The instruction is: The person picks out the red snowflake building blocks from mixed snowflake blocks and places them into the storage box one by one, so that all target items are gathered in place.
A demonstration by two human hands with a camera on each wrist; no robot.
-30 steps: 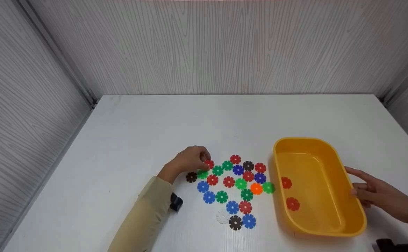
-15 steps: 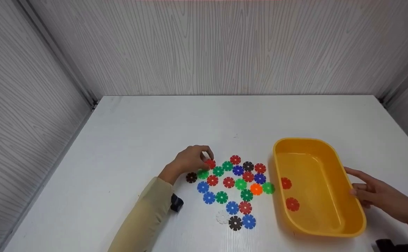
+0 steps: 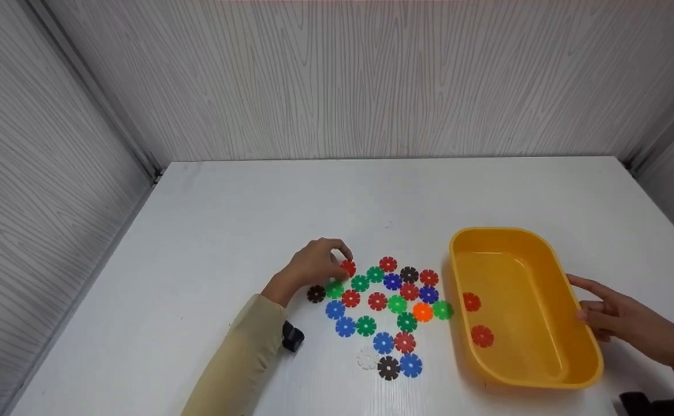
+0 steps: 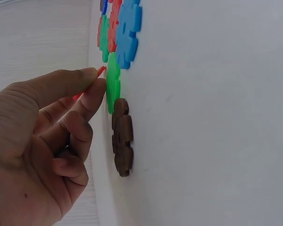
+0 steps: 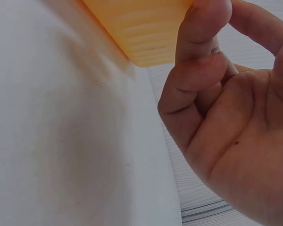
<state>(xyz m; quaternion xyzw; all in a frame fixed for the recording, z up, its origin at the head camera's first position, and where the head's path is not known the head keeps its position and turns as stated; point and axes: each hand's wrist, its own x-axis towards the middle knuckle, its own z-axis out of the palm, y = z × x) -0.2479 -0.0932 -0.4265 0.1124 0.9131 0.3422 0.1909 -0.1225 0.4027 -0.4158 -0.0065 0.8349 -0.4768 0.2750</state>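
White tabletop [image 3: 244, 219] carries scattered discs, where the left hand [image 3: 312, 267] pinches a red disc [image 3: 347, 267] while the right hand [image 3: 622, 320], fingers loosely extended, touches the yellow tub [image 3: 568, 300].

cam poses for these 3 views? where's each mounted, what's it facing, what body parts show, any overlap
Head: worn high, looks down at the white table; both hands and a beige sleeve show.
Left wrist: low beside the left hand, facing its fingers pinching a red disc.
Right wrist: under the right hand, facing the yellow tub.
Shared: the red disc and the tub also show in the head view.
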